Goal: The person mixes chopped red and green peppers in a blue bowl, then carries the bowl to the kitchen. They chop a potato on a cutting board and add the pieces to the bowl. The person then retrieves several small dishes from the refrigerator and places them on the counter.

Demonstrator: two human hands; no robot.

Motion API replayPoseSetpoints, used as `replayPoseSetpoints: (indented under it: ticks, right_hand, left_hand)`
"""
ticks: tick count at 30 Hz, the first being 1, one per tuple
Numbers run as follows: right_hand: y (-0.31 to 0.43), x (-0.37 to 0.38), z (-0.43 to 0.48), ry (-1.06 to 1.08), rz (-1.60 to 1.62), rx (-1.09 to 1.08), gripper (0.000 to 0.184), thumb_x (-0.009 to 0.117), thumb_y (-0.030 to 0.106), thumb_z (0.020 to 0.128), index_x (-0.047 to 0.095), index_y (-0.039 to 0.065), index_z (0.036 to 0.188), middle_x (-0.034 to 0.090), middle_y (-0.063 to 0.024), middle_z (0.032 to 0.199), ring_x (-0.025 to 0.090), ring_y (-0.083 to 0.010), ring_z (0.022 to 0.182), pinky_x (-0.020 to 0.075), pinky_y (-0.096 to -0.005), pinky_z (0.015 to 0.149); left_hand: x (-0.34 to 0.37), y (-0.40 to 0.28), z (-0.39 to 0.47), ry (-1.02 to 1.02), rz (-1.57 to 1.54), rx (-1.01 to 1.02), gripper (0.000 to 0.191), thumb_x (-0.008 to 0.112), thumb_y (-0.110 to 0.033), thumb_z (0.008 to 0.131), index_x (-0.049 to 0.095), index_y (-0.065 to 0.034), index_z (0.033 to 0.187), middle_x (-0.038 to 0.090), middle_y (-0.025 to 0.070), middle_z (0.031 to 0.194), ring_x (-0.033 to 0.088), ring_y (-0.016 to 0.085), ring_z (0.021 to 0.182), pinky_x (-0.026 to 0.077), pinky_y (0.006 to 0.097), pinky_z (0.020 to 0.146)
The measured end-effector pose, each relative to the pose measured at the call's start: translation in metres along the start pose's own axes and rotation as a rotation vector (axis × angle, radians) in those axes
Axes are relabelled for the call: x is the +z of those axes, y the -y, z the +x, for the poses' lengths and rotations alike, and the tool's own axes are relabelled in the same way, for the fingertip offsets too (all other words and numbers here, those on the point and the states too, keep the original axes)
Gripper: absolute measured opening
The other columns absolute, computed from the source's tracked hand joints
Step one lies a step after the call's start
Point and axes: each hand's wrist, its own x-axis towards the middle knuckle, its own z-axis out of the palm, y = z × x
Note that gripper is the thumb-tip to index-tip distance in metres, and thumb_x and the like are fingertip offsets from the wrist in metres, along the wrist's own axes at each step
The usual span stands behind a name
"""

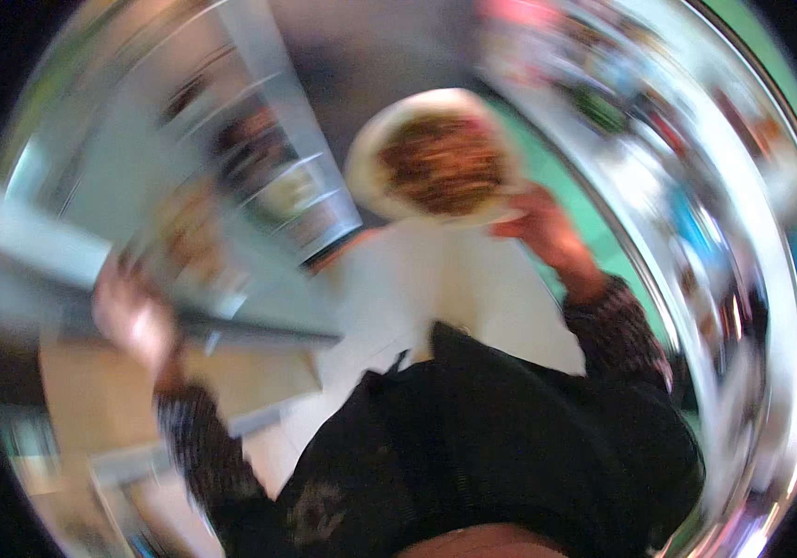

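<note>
My right hand (545, 223) grips the rim of a white bowl or deep plate (369, 164) ahead of my body. Reddish-brown food (443, 164) fills the dish, too blurred to identify. On the left, my left hand (136, 317) is raised beside a pale grey-green panel (286, 293) with a dark edge. Motion blur hides its fingers, so I cannot tell whether it touches that panel. Both arms wear dark knitted sleeves, and a black garment (496, 439) covers my front.
Blurred shelves with dark and pale items (259, 153) stand at upper left. A long counter (691, 209) crowded with smeared items curves along the right, above a green front (552, 160). Pale floor tiles (398, 279) lie below me. A tan panel (252, 376) is at lower left.
</note>
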Motion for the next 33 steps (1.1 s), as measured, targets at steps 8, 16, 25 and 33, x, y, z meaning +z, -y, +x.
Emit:
replayPoseSetpoints:
  ticks: [8, 16, 25, 33]
  right_hand:
    - [0.019, -0.048, -0.243, -0.765, 0.132, -0.166, 0.036, 0.043, 0.002, 0.084, 0.039, -0.011, 0.117, 0.058, -0.0261, 0.101, 0.066, -0.033, 0.074, 0.0578, -0.0364, 0.063]
    - [0.025, -0.127, -0.433, -1.318, 0.247, -0.501, 0.029, 0.046, 0.002, 0.083, 0.044, -0.004, 0.112, 0.061, -0.0221, 0.097, 0.065, -0.0333, 0.076, 0.0568, -0.0348, 0.065]
    - [0.023, -0.307, -0.669, -1.712, 0.266, -0.821, 0.033, 0.038, 0.0, 0.085, 0.04, -0.011, 0.117, 0.058, -0.0235, 0.104, 0.063, -0.0345, 0.086, 0.0561, -0.0359, 0.074]
    - [0.025, -0.436, -0.778, -1.819, 0.453, -1.077, 0.039, 0.034, -0.003, 0.086, 0.026, -0.013, 0.123, 0.049, -0.03, 0.111, 0.057, -0.0444, 0.095, 0.0553, -0.0433, 0.081]
  left_hand:
    - [0.044, -0.073, 0.006, -0.508, 0.317, 0.266, 0.026, 0.044, -0.017, 0.088, 0.065, -0.0089, 0.074, 0.063, 0.0091, 0.1, 0.053, 0.034, 0.099, 0.04, 0.05, 0.085]
    - [0.146, -0.225, 0.022, -0.396, 0.025, 0.428, 0.013, 0.058, -0.007, 0.082, 0.07, -0.0102, 0.085, 0.067, 0.0009, 0.098, 0.061, 0.023, 0.095, 0.049, 0.0366, 0.08]
    - [0.196, -0.447, -0.028, -0.192, -0.235, 0.495, 0.018, 0.052, -0.001, 0.083, 0.068, -0.0073, 0.088, 0.065, 0.0023, 0.103, 0.057, 0.024, 0.104, 0.046, 0.0358, 0.086]
    - [0.194, -0.567, -0.04, -0.051, -0.252, 0.689, 0.017, 0.051, 0.002, 0.083, 0.066, -0.0035, 0.09, 0.064, 0.0049, 0.102, 0.058, 0.026, 0.103, 0.046, 0.0369, 0.084]
